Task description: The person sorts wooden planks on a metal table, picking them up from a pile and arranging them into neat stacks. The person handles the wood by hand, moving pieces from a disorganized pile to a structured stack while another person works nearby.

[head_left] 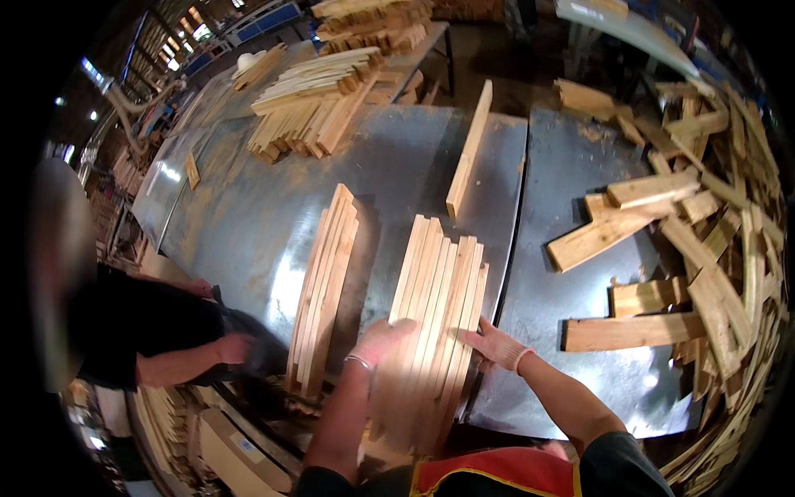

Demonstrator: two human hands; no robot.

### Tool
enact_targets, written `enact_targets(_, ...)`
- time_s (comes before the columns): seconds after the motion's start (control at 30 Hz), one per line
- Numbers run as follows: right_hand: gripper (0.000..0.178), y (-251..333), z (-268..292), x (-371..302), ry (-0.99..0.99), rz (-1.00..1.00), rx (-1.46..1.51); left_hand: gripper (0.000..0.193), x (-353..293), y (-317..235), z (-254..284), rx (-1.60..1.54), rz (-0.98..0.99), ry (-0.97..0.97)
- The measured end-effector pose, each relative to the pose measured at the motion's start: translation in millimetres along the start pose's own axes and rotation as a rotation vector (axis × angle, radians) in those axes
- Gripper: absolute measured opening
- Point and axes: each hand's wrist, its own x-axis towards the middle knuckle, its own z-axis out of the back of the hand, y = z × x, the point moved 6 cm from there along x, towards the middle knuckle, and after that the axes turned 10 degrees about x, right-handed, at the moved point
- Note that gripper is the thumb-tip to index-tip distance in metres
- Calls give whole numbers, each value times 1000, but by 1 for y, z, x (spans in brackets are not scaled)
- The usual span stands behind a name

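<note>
A row of pale wooden slats (434,286) stands packed together on the metal table, close in front of me, with staggered far ends. My left hand (384,341), in a pale glove, is closed against the left side of this row. From the right side my right hand (497,345), also gloved, grips the same slats, its fingertips partly hidden by the wood. A narrower group of slats (323,290) lies to the left, apart from my hands. Beyond the row, a single wooden slat (469,153) lies on the table by itself.
The metal table (397,157) has a seam right of the slats. Offcuts (629,215) pile up at the right. Stacked boards (310,103) sit at the far left. A co-worker (141,331) in dark clothes stands at the left, arms near the table edge.
</note>
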Motion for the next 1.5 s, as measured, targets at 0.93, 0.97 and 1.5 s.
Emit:
enact_targets(0.93, 104, -7, -107, -80, -516, 653, -733, 61, -68, 75, 42, 797, -789, -796)
enact_targets(0.97, 102, -14, -125, -86, -455, 514, -707, 61, -51, 98, 26, 870, -729, -701)
enact_targets(1.5, 70, -104, -88, -18, -233, 351, -515, 24, -84, 94, 29, 940, -503, -412)
